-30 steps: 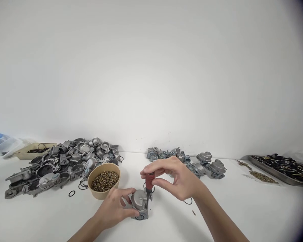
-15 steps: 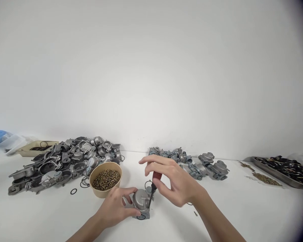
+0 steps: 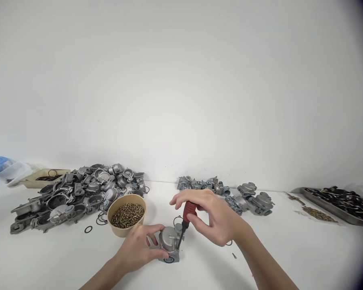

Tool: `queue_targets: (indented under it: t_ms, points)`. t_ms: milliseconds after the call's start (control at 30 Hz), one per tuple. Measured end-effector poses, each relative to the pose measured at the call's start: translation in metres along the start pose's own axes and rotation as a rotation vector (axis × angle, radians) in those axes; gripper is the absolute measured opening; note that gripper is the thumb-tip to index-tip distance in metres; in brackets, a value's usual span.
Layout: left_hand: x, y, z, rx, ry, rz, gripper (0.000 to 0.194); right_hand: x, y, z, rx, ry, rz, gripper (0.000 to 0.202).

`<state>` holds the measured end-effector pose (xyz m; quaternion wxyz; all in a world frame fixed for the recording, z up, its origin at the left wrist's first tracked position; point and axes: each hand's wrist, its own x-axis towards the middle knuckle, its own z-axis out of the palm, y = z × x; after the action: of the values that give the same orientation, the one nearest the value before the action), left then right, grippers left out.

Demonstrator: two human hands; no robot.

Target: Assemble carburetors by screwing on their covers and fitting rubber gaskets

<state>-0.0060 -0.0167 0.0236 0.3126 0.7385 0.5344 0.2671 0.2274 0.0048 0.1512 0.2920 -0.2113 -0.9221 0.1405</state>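
A grey metal housing with a round domed top (image 3: pixel 168 241) rests on the white table. My left hand (image 3: pixel 139 246) grips it from the left, thumb at the front and fingers behind. Over its right side, my right hand (image 3: pixel 210 215) is closed round the red handle of a screwdriver (image 3: pixel 189 212). The dark shaft slants down to the housing's right edge; the tip is too small to make out. Just left of the housing stands a tan bowl (image 3: pixel 111 228) of brass-coloured screws (image 3: pixel 127 215).
Metal covers (image 3: pixel 93 187) are heaped at the left, near a cream tray (image 3: pixel 30 183). More metal housings (image 3: pixel 261 202) lie behind my right hand. Loose screws (image 3: pixel 319 214) and a metal tray (image 3: pixel 345 217) of dark parts are at the right. A black ring (image 3: pixel 88 229) lies front left.
My right hand has moved slightly right and its fingers have shifted around the screwdriver, baring more of the red handle. My left hand and the housing stay in place.
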Motion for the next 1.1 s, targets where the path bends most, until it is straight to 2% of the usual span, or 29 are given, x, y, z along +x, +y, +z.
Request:
queue_targets:
  t_ms: [100,200,233,333,400,500,600,733,833,900,1033,1100]
  points:
    - [0.0,0.0,0.0,0.003,-0.025,0.023,0.054,0.001,0.002,0.002,-0.041,0.03,0.044,0.006]
    - [0.0,0.001,0.0,-0.009,-0.06,0.046,0.05,0.002,0.005,0.005,-0.185,0.102,0.072,0.026]
    - [0.0,0.001,-0.001,-0.01,-0.059,0.046,0.05,0.002,0.004,0.004,-0.205,0.099,0.073,0.028]
    - [0.0,0.002,-0.001,-0.004,-0.028,0.03,0.052,0.001,-0.004,0.0,-0.139,-0.01,0.056,0.011]
    - [0.0,0.002,-0.001,-0.001,-0.016,0.024,0.052,0.0,-0.006,-0.002,-0.083,-0.072,0.046,0.017]
    - [0.0,0.002,-0.001,-0.009,-0.022,0.04,0.049,0.001,-0.003,-0.001,-0.106,-0.024,0.059,0.009]
    - [-0.001,0.003,-0.001,-0.019,-0.038,0.062,0.044,0.002,0.002,0.002,-0.174,0.037,0.032,0.016]
    - [-0.002,0.006,-0.003,-0.018,-0.03,0.049,0.046,0.002,-0.003,0.0,-0.092,-0.007,-0.02,0.007]
    - [-0.002,0.006,-0.002,-0.025,-0.033,0.055,0.044,0.002,-0.005,0.0,-0.026,-0.036,-0.031,0.013]
    - [-0.001,0.004,-0.002,-0.04,-0.036,0.067,0.041,0.003,-0.003,0.002,-0.073,-0.02,-0.028,0.007]
    - [-0.001,0.002,-0.001,-0.055,-0.038,0.07,0.04,0.004,0.003,0.007,-0.201,0.043,-0.023,0.016]
    - [-0.001,0.002,-0.001,-0.048,-0.042,0.067,0.042,0.004,0.002,0.005,-0.184,0.032,-0.019,0.015]
